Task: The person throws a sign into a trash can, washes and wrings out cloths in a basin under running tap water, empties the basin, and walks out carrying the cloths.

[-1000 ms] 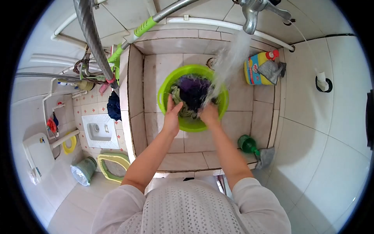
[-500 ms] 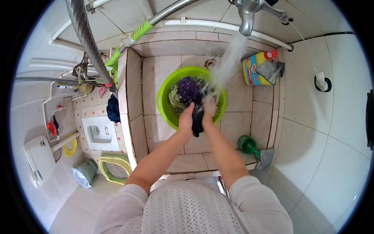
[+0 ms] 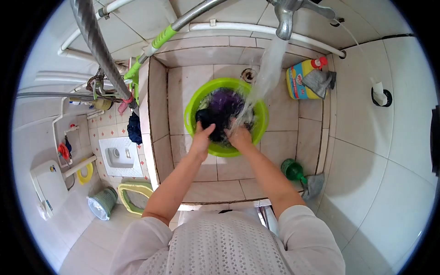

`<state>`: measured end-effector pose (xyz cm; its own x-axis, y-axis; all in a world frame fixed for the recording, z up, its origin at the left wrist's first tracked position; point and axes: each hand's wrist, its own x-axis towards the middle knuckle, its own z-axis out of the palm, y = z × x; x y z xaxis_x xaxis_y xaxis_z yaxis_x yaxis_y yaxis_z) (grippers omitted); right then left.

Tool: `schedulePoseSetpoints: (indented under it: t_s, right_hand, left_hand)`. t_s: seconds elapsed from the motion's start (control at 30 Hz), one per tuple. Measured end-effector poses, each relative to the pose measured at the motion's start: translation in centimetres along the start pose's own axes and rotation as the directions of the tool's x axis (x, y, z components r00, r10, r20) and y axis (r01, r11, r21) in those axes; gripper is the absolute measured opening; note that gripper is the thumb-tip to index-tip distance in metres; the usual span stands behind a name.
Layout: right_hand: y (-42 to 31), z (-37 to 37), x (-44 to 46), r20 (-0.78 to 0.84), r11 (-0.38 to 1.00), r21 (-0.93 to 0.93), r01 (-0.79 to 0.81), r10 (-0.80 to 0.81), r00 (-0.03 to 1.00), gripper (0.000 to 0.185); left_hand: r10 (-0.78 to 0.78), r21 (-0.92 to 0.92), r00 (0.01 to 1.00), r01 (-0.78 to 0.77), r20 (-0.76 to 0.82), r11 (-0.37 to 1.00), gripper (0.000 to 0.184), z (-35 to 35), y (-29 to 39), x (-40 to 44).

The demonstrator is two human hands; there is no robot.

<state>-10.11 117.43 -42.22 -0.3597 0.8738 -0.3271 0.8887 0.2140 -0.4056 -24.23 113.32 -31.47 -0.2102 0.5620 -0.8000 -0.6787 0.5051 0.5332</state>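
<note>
A lime-green basin (image 3: 189, 110) stands in the tiled trough with wet clothes and water in it. At its near left, my left hand (image 3: 200, 141) is closed on a dark cloth (image 3: 206, 120), thumb toward the middle. My right hand (image 3: 239, 136) reaches over the near rim, fingers curled at the dark cloth and partly hidden by splashing water. Behind both hands lies a purple garment (image 3: 225, 101), half under water. From the metal faucet (image 3: 284, 25) a strong stream of water (image 3: 270, 68) falls into the basin's right side.
A yellow detergent bottle (image 3: 298, 82) with a grey cloth (image 3: 316, 83) stands at the trough's right. Nearer are a green bottle (image 3: 292, 169) and another grey cloth (image 3: 313, 185). A green-and-metal pole (image 3: 162, 37) crosses the upper left. A drain (image 3: 248, 75) sits behind the basin.
The dark cloth, bunched upright between both hands before, is now lower and spread in the basin. My hands have moved apart, the left one leftward.
</note>
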Motion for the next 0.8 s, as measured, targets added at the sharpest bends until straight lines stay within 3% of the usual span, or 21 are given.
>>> schedulePoseSetpoints:
  t_s: [0.03,0.13,0.17,0.2,0.27,0.3,0.4,0.43,0.47,0.53,0.57,0.6,0.67,0.7,0.77,0.8]
  right_hand:
    - [-0.2,-0.5,0.6,0.245,0.987,-0.088,-0.131,0.149,0.958,0.043]
    - [-0.5,0.0,2.4,0.384,0.914,0.093,-0.396,0.334,0.861,0.050]
    - [-0.8,0.3,1.9,0.401,0.924,0.129,-0.359,0.283,0.871,0.042]
    - [-2.9,-0.9,0.3,0.193,0.914,0.277,-0.296,0.249,0.949,0.034]
    - [-6.6,-2.4,-3.0,-0.156,0.869,0.493,-0.033,0.126,0.980,0.021]
    - [-8.3,-3.7,-4.3,-0.218,0.769,0.632,0.093,0.062,0.974,0.021]
    - [-10.5,-5.7,-4.3,-0.250,0.738,0.642,0.210,-0.058,0.966,0.020]
    - [-8.9,-4.7,-1.9,-0.291,0.788,0.594,0.161,0.023,0.956,0.020]
    - [-7.7,-5.8,0.6,-0.187,0.741,0.669,-0.062,0.248,0.951,0.023]
    - [-4.4,-2.4,2.2,0.024,0.466,0.847,-0.257,0.449,0.893,0.030]
    - [-4.4,-1.0,1.5,-0.158,0.731,0.643,-0.229,0.418,0.894,0.034]
    - [-7.2,-5.1,-0.9,-0.144,0.826,0.535,-0.176,0.294,0.945,0.027]
    - [-9.9,-4.9,-5.5,-0.158,0.808,0.588,0.034,0.073,0.985,0.022]
    - [-9.7,-4.6,-5.3,-0.202,0.819,0.570,0.060,0.069,0.977,0.021]
    - [-8.2,-3.4,-3.2,-0.299,0.839,0.531,0.119,0.054,0.953,0.019]
    - [-6.0,-2.7,-0.9,-0.251,0.937,0.343,-0.071,0.164,0.954,0.021]
  left_hand:
    - [-0.034,0.038,0.997,0.031,0.063,0.999,0.073,-0.1,-1.2,0.5]
    - [-0.219,-0.018,0.961,0.225,0.167,0.974,0.085,0.3,-1.9,1.0]
    - [-0.238,-0.025,0.969,0.240,0.063,0.970,0.077,0.4,-1.9,1.6]
    - [-0.269,-0.105,0.947,0.290,0.178,0.951,0.073,-0.4,-2.3,3.1]
    - [-0.299,-0.245,0.867,0.415,0.399,0.876,0.066,-2.9,-3.3,6.5]
    - [-0.304,-0.257,0.905,0.382,0.297,0.888,0.056,-2.6,-3.5,7.2]
    - [0.060,-0.525,0.950,0.116,0.306,0.843,0.048,-3.9,-10.2,8.2]
    - [0.184,-0.606,0.940,0.029,0.287,0.795,0.045,-3.5,-11.6,8.2]
    - [0.083,-0.404,0.995,-0.058,0.045,0.913,0.036,0.6,-7.8,3.7]
    - [0.010,-0.337,1.000,-0.012,-0.009,0.942,0.033,1.5,-7.8,3.0]
    - [-0.012,-0.305,1.000,0.013,0.003,0.952,0.036,0.3,-9.0,5.2]
    - [0.035,-0.451,0.976,0.067,0.215,0.890,0.036,-0.7,-8.8,6.5]
    - [0.002,-0.583,0.940,0.210,0.342,0.785,0.038,0.5,-4.9,5.1]
    - [-0.010,-0.611,0.931,0.247,0.365,0.752,0.039,1.1,-3.5,4.4]
    - [-0.001,-0.515,0.980,0.105,0.199,0.851,0.038,0.1,-6.0,4.6]
    - [0.017,-0.452,0.993,0.038,0.117,0.891,0.037,-0.4,-7.0,4.5]
